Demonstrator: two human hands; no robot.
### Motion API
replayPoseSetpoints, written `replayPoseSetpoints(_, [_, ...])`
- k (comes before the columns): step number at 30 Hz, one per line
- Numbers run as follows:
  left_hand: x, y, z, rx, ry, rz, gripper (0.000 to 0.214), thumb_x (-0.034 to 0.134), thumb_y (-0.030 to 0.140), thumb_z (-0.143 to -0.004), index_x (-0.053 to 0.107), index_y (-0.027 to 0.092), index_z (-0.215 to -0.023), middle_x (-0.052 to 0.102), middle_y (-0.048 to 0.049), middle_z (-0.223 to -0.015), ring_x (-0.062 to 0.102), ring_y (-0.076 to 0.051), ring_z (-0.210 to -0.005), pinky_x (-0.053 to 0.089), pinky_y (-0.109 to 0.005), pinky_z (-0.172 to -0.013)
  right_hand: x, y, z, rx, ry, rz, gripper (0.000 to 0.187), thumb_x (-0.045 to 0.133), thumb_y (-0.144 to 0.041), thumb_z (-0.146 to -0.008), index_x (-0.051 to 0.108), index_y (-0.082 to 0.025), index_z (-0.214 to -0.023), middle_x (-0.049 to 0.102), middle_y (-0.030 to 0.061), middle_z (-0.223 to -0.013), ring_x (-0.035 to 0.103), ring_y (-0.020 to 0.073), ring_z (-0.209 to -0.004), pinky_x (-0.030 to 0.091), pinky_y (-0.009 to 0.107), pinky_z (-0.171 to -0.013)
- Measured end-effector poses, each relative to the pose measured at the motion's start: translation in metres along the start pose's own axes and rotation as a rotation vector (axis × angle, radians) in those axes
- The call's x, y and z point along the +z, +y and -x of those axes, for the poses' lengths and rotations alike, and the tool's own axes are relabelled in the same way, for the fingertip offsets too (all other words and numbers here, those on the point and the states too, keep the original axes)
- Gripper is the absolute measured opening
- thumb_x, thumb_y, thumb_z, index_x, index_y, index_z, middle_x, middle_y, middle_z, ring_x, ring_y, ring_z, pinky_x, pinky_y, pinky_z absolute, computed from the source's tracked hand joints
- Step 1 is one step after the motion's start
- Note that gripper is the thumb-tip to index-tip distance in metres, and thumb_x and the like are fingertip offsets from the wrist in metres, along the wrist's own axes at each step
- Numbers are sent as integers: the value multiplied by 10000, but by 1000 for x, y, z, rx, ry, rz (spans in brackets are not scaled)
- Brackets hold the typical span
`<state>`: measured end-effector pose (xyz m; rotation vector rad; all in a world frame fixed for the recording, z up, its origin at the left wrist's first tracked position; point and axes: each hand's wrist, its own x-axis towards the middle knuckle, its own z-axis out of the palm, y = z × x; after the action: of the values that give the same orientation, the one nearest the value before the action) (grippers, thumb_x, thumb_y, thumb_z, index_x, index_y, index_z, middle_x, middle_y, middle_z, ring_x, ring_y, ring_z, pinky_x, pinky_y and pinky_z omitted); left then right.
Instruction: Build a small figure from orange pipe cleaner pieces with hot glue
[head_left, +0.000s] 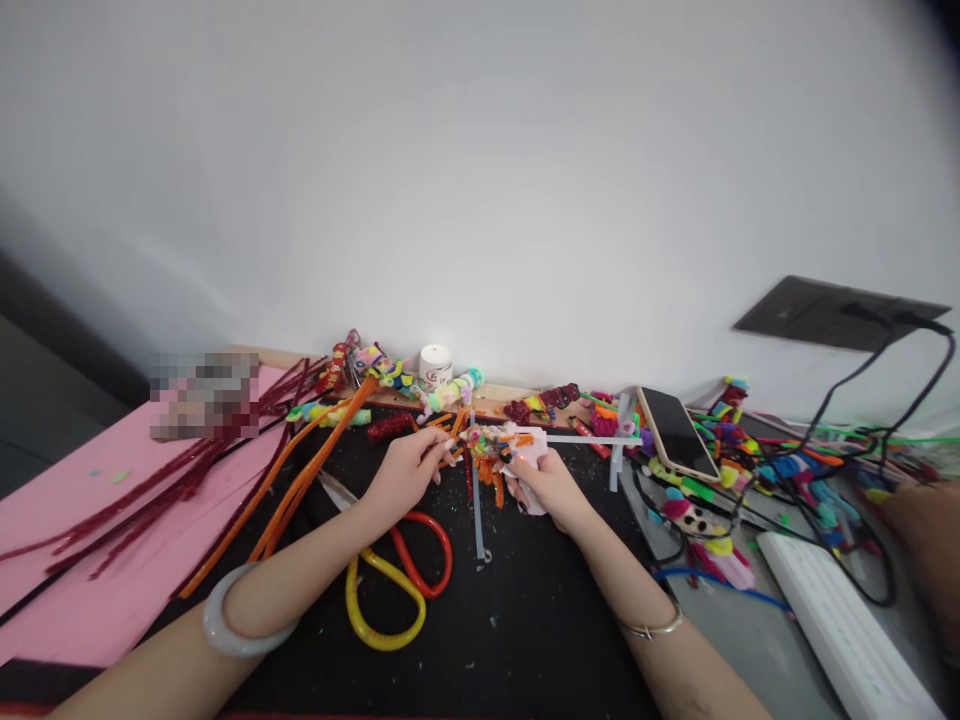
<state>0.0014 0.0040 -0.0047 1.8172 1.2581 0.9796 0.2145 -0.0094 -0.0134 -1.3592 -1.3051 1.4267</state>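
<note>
My left hand (409, 465) pinches a small multicoloured pipe-cleaner piece (486, 438) over the black mat (517, 620). My right hand (546, 484) is closed round a pale pink glue gun (531, 452), whose nozzle points left at that piece. A clear glue stick (592, 439) sticks out of the gun's back to the right. A pale bangle sits on my left wrist and a thin silver one on my right. Scissors with red and yellow handles (397, 585) lie under my left forearm.
Long orange (300, 480) and dark red pipe cleaners (135, 500) lie across a pink sheet (90, 600) at left. Finished fuzzy figures and a white tape roll (435, 365) line the wall. A phone (676, 432), tangled cables, a white power strip (847, 630) and another person's hand (926, 525) are at right.
</note>
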Motion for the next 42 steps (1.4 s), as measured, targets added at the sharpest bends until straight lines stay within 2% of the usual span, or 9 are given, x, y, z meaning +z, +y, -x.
replayPoseSetpoints(11, [0, -2, 0, 0, 4, 0, 261, 436, 321, -886, 570, 175, -716, 555, 39, -533, 533, -116, -462, 411, -217, -549, 2, -5, 1, -12, -8, 38, 274, 568, -357, -722, 503, -178, -524, 497, -45, -409, 383, 60, -310, 329, 188, -334])
replayPoseSetpoints(21, [0, -1, 0, 2, -4, -4, 263, 428, 328, -889, 565, 178, -723, 533, 41, -522, 534, -123, -467, 412, -224, -548, 3, -5, 1, 1, -16, -1, 227, 572, -382, -716, 568, -162, -660, 502, -58, -437, 382, 62, -308, 349, 191, -328])
replayPoseSetpoints(42, [0, -1, 0, 11, 2, -4, 249, 429, 290, -890, 572, 172, -724, 592, 24, -616, 541, -108, -474, 419, -217, -556, 2, -4, 1, -3, -6, -19, 239, 573, -375, -735, 570, -147, -662, 499, -56, -442, 378, 50, -307, 324, 179, -321])
